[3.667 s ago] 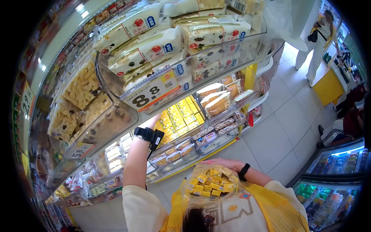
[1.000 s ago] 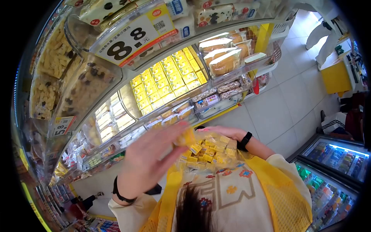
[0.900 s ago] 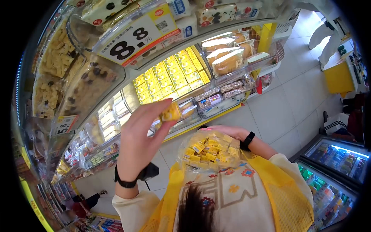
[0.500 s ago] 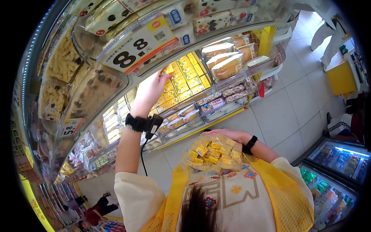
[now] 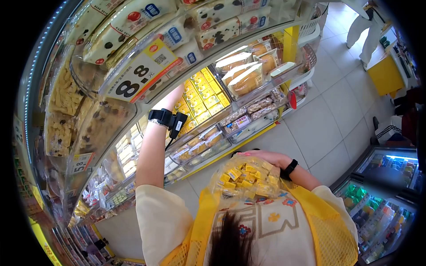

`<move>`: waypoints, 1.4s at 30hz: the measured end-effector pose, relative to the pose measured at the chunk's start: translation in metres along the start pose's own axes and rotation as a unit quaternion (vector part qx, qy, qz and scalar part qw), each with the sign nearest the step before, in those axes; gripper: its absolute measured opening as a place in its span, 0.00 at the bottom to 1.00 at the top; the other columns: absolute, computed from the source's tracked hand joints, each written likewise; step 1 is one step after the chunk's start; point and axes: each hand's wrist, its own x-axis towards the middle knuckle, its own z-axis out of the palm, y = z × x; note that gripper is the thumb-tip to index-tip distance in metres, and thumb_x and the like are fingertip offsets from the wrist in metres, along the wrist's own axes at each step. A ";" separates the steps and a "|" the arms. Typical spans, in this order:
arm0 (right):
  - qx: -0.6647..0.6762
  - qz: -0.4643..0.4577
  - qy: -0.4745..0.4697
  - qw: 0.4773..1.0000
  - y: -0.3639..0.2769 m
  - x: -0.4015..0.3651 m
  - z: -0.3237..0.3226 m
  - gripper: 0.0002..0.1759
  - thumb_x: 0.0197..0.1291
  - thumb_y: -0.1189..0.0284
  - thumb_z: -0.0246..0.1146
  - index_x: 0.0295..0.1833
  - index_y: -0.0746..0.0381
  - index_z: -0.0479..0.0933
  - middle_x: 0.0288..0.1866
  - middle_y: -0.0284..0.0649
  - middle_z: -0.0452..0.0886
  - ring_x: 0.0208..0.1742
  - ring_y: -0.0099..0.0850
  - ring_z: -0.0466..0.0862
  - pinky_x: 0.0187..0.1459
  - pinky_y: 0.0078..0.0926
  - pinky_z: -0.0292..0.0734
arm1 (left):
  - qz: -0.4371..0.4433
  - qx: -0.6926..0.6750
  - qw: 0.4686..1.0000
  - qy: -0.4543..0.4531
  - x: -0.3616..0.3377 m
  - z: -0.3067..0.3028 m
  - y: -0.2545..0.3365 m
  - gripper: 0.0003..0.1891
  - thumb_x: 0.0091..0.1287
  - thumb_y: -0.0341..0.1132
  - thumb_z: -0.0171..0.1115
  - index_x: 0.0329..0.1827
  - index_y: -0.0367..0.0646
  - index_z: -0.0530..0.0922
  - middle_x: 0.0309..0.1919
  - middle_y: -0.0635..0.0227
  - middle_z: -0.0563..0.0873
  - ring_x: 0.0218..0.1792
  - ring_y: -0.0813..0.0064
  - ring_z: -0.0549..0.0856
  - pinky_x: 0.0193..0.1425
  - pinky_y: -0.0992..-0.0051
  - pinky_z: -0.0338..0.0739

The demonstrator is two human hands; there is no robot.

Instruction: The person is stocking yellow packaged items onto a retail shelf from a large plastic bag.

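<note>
My left hand (image 5: 173, 98) reaches into a lower shelf compartment, next to neat rows of small yellow boxes (image 5: 199, 98). The shelf edge above hides its fingers, so whether it holds a box cannot be seen. Against my chest, my right hand (image 5: 269, 157) is curled round the far side of a clear plastic bag (image 5: 222, 178). Loose small yellow boxes (image 5: 246, 177) of the same look fill the bag.
Above my left arm juts a shelf with packaged nougat-like bars (image 5: 128, 26) and an 8.8 price sign (image 5: 133, 80). Wrapped breads (image 5: 246, 79) sit right of the box rows. Drinks coolers (image 5: 381, 208) stand at lower right; a person in white trousers (image 5: 366, 35) is farther off.
My left hand has gone deeper under the shelf edge, and its fingers are now out of sight. My view has shifted slightly. The right hand still holds the bag at my chest.
</note>
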 end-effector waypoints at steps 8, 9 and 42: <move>-0.054 -0.020 -0.010 0.998 -0.001 0.002 -0.001 0.28 0.74 0.60 0.51 0.72 0.65 0.64 0.72 0.37 0.69 0.69 0.25 0.69 0.68 0.23 0.65 | -0.038 0.007 0.992 -0.119 -0.005 -0.028 0.029 0.23 0.62 0.23 0.49 0.62 0.43 0.76 0.56 0.46 0.80 0.59 0.50 0.78 0.64 0.63 0.70; -0.028 -0.009 -0.010 1.000 -0.001 0.003 0.001 0.27 0.75 0.59 0.51 0.71 0.64 0.66 0.69 0.37 0.71 0.67 0.23 0.71 0.66 0.22 0.67 | -0.041 0.007 0.992 -0.116 -0.005 -0.030 0.031 0.23 0.62 0.23 0.49 0.62 0.43 0.76 0.56 0.46 0.80 0.59 0.50 0.78 0.64 0.63 0.70; -0.021 0.093 -0.064 0.993 -0.015 0.028 0.027 0.23 0.74 0.63 0.52 0.68 0.64 0.69 0.64 0.36 0.75 0.61 0.23 0.76 0.61 0.23 0.73 | 0.184 -0.311 0.857 -0.367 -0.186 -0.180 0.167 0.12 0.56 0.23 0.57 0.43 0.30 0.74 0.49 0.45 0.76 0.47 0.45 0.79 0.50 0.60 0.77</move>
